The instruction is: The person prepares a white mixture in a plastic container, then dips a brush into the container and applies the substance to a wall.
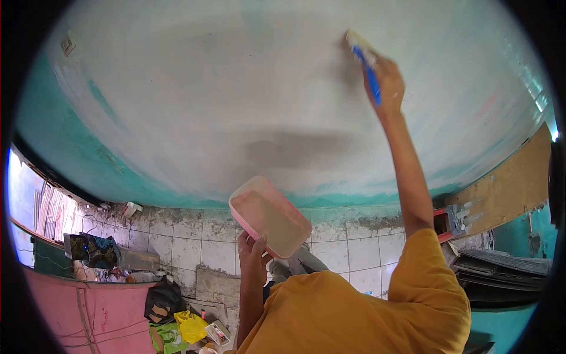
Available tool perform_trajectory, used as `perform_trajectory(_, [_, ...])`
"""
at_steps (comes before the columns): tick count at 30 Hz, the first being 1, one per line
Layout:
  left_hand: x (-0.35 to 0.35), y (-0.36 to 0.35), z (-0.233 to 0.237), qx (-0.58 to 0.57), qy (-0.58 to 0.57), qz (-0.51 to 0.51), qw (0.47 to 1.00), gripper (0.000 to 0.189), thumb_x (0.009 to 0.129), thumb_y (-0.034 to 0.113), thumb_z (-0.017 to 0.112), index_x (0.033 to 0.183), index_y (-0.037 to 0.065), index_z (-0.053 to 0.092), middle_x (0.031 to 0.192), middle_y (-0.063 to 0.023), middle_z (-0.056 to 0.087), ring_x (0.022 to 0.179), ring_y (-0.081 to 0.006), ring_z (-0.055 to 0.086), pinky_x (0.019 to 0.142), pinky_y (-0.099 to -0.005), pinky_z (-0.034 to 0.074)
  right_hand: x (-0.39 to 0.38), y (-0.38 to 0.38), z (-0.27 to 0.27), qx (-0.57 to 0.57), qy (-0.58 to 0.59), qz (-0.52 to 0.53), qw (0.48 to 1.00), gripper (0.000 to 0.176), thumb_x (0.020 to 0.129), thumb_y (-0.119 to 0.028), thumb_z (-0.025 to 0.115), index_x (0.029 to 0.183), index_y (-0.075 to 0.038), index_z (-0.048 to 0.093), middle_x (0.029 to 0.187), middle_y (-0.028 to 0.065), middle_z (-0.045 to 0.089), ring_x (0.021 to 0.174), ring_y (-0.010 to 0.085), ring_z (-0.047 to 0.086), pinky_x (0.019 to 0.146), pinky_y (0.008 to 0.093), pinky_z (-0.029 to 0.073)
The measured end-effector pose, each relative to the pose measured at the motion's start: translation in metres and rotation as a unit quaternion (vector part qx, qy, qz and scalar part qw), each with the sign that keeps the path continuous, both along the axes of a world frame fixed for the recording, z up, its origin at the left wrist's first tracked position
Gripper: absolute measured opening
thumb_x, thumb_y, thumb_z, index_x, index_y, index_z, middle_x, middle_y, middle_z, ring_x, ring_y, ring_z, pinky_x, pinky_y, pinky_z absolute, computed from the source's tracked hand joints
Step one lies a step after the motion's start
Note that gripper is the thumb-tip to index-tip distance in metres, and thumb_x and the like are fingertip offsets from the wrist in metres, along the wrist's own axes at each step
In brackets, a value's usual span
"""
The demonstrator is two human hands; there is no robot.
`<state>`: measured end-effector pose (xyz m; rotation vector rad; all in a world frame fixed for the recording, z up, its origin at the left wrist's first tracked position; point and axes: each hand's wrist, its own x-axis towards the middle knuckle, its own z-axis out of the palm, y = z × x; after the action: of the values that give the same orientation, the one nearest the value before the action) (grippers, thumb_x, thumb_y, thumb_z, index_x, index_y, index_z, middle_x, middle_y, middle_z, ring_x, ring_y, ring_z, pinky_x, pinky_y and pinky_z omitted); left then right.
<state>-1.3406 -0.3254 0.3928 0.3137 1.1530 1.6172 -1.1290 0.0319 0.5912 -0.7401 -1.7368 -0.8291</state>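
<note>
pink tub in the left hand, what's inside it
The pink tub holds a pale layer that looks like paint; the bottom beneath it is covered and cannot be seen.

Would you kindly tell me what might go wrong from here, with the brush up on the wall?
The left hand alone holds the tub at its near end, so it might tip and spill onto the tiled floor.

The right hand holds the brush up against the wall, so paint could drip down onto the arm or the yellow sleeve.
</note>
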Motion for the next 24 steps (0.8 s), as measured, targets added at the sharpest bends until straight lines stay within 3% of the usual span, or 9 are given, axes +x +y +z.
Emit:
perform_trajectory(3, [-0.001,0.001,-0.002,0.001,0.000,0.006,1.000,0.061,0.090,0.016,0.062,0.137,-0.002,0.028,0.126,-0.0150,0.051,0.105,-0.0220,0.062,0.078,-0.0368,0.060,0.008,0.005,-0.105,-0.108,-0.084,-0.033,0.990,0.045,0.078,-0.005,0.060,0.122,-0.013,0.066,0.118,0.0115,0.065,0.106,0.0334,0.061,0.092,0.0411,0.049])
perform_trajectory(6, [-0.004,0.002,-0.002,-0.004,0.001,0.008,1.000,0.061,0.090,0.016,0.062,0.137,-0.002,0.027,0.126,-0.0155,0.051,0.106,-0.0223,0.062,0.077,-0.0364,0.061,0.014,-0.008,-0.189,-0.221,-0.144,0.027,0.964,0.044,0.077,-0.005,0.064,0.120,-0.013,0.066,0.109,0.0126,0.067,0.101,0.0333,0.062,0.089,0.0421,0.050])
perform_trajectory(8, [-0.005,0.003,-0.001,-0.005,0.000,0.007,1.000,0.061,0.090,0.016,0.062,0.137,-0.002,0.027,0.126,-0.0157,0.051,0.106,-0.0225,0.062,0.077,-0.0361,0.061,0.018,-0.009,-0.201,-0.283,-0.137,0.050,0.948,0.045,0.076,-0.007,0.064,0.120,-0.015,0.065,0.112,0.0116,0.066,0.102,0.0316,0.062,0.089,0.0423,0.050])
perform_trajectory(10, [-0.006,0.003,0.001,-0.002,0.003,0.002,1.000,0.060,0.091,0.015,0.062,0.137,-0.003,0.027,0.126,-0.0161,0.051,0.105,-0.0232,0.063,0.076,-0.0360,0.061,0.020,-0.006,-0.190,-0.342,-0.145,0.074,0.925,0.048,0.077,-0.009,0.066,0.123,-0.020,0.064,0.112,0.0117,0.067,0.103,0.0303,0.062,0.088,0.0430,0.050])
perform_trajectory(12, [-0.006,0.002,0.002,-0.016,0.007,-0.001,1.000,0.060,0.091,0.015,0.061,0.137,-0.003,0.027,0.126,-0.0165,0.051,0.104,-0.0238,0.063,0.076,-0.0367,0.061,0.026,0.009,-0.151,-0.245,-0.155,0.114,0.950,0.049,0.077,-0.008,0.064,0.124,-0.023,0.064,0.111,0.0128,0.067,0.101,0.0322,0.062,0.088,0.0446,0.050])
perform_trajectory(15, [-0.007,0.003,0.000,-0.023,0.012,-0.009,1.000,0.059,0.091,0.015,0.060,0.137,-0.003,0.027,0.126,-0.0172,0.051,0.104,-0.0249,0.063,0.077,-0.0381,0.061,0.024,0.013,-0.057,-0.183,-0.059,-0.014,0.981,0.036,0.080,-0.010,0.064,0.115,-0.018,0.069,0.105,0.0129,0.069,0.097,0.0314,0.065,0.081,0.0391,0.054])
perform_trajectory(18, [-0.007,0.005,-0.001,-0.026,0.008,-0.015,1.000,0.059,0.092,0.015,0.060,0.137,-0.003,0.027,0.125,-0.0176,0.051,0.105,-0.0257,0.063,0.077,-0.0390,0.062,0.011,-0.003,0.007,0.013,0.017,0.057,0.998,0.022,0.082,-0.009,0.069,0.104,-0.011,0.072,0.099,0.0108,0.070,0.092,0.0292,0.066,0.079,0.0367,0.054])
perform_trajectory(20, [-0.007,0.005,-0.001,-0.030,0.005,-0.019,0.999,0.059,0.092,0.014,0.060,0.137,-0.003,0.027,0.125,-0.0177,0.051,0.105,-0.0259,0.063,0.078,-0.0392,0.062,0.012,0.000,0.001,0.034,0.027,0.046,0.998,0.019,0.082,-0.010,0.073,0.101,-0.008,0.072,0.097,0.0111,0.071,0.093,0.0295,0.066,0.079,0.0357,0.054])
perform_trajectory(24, [-0.008,0.004,0.002,-0.020,-0.002,-0.015,1.000,0.058,0.091,0.014,0.060,0.137,-0.003,0.027,0.124,-0.0171,0.051,0.105,-0.0259,0.063,0.078,-0.0391,0.062,0.015,0.010,-0.112,-0.060,-0.028,-0.002,0.998,0.035,0.078,-0.002,0.067,0.111,-0.013,0.071,0.103,0.0099,0.069,0.097,0.0320,0.064,0.087,0.0388,0.051])
